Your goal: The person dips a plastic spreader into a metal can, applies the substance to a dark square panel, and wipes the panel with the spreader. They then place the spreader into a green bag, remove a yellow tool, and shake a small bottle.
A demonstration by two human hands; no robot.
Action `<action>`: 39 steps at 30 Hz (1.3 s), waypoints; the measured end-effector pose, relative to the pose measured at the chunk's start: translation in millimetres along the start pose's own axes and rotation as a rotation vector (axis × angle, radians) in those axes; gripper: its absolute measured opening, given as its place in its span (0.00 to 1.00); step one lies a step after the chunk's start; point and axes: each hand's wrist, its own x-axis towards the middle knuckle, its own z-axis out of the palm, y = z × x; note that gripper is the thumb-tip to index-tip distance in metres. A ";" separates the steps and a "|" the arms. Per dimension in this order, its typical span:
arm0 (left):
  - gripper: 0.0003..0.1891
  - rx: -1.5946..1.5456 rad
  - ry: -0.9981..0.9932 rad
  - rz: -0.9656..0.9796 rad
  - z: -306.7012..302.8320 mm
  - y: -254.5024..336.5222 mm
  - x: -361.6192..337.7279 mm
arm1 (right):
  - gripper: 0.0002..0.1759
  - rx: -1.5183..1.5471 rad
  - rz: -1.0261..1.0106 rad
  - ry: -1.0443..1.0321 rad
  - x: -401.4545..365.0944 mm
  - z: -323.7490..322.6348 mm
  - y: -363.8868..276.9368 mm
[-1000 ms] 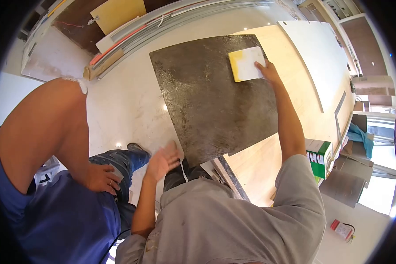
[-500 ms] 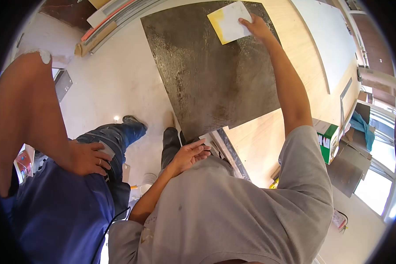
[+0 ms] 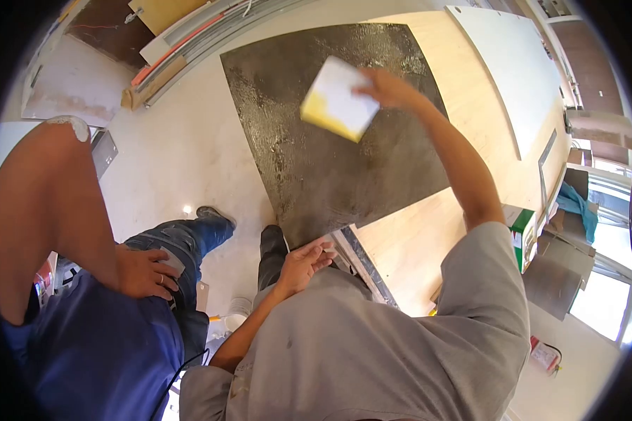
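A flat white square spreader (image 3: 338,98), yellow along its near edge, is gripped at its right side by my right hand (image 3: 385,88). It is over the far middle of a large dark sheet (image 3: 358,168), whose surface is streaked with a glossy, wet-looking coat. My left hand (image 3: 305,266) hangs in front of my body by the sheet's near corner, fingers loosely apart and holding nothing.
A pale wooden board (image 3: 400,231) lies under the dark sheet, with a white panel (image 3: 509,77) on its right. A green and white box (image 3: 521,235) stands near my right elbow. Close on my left is another person, a hand (image 3: 145,271) on their hip.
My right hand has drawn the spreader toward me and to the left over the dark sheet, turning it somewhat. My left hand stays near my waist, and the view has shifted slightly.
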 end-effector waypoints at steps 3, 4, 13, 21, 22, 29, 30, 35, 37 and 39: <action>0.27 -0.042 -0.080 -0.038 0.4 5.7 -5.8 | 0.28 0.030 -0.117 -0.216 -21.2 -7.3 -12.6; 0.28 -0.053 -0.092 -0.052 -1.4 4.5 -6.7 | 0.28 0.291 -0.027 -0.072 -16.1 -11.7 4.3; 0.33 -0.034 -0.118 -0.052 -2.9 7.0 -13.9 | 0.24 0.242 0.196 0.076 22.7 -24.7 23.8; 0.32 -0.010 -0.138 -0.032 -6.3 11.5 -14.3 | 0.24 0.181 -0.010 -0.280 -60.6 14.4 -62.6; 0.32 0.002 -0.148 -0.024 -5.4 11.4 -14.6 | 0.24 0.332 0.115 -0.110 -43.2 3.0 -41.1; 0.34 0.101 -0.137 0.053 5.3 27.0 -16.4 | 0.22 0.204 -0.050 -0.078 -16.9 52.0 -44.0; 0.34 0.102 -0.148 0.042 5.4 27.5 -17.4 | 0.21 0.130 -0.141 -0.113 -36.3 54.0 -69.5; 0.25 -0.101 -0.136 -0.005 -49.4 7.8 -5.3 | 0.17 0.323 -0.043 -0.101 -97.1 22.5 -120.0; 0.24 -0.364 -0.011 0.015 -88.1 10.3 3.5 | 0.14 0.363 -0.010 0.087 -128.0 24.0 -141.5; 0.27 -0.455 -0.132 0.053 -91.3 38.0 -2.9 | 0.12 0.326 -0.066 0.274 -168.0 43.3 -163.0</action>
